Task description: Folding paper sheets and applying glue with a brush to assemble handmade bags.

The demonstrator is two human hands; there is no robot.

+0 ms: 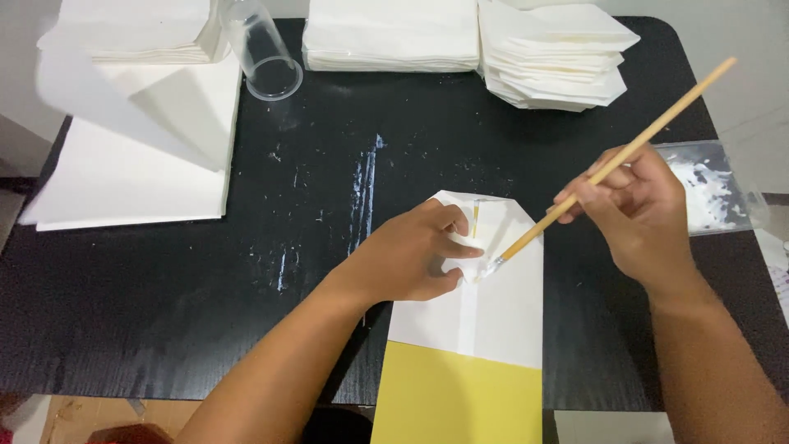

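Black and streaked with dried white smears, the table (205,329) carries everything I work with. To the right of the paper bag (485,312), near the table's edge, a clear plastic tray (715,193) holds white paste smeared over its bottom. Far above the bag and to its left, a clear plastic cup (263,53) lies on its side with its mouth towards me, and I see nothing in it.

My left hand (411,255) comes in from below and lies palm down on the upper left part of the bag, fingers curled, pinning a small folded flap near the bag's top; it presses rather than grips. My right hand (641,210) hovers to the right of the bag's top, closed in a pinch around a thin wooden brush (608,164), whose handle slants up and away to the right. The brush tip touches the bag just beside my left fingertips.

The bag lies flat in front of me, white at the top with folded corners, yellow at the end nearest me, which hangs over the table's edge. Behind the bag, along the far side, stand piles of folded white paper (551,57), and well to its left lie large white sheets (131,181).
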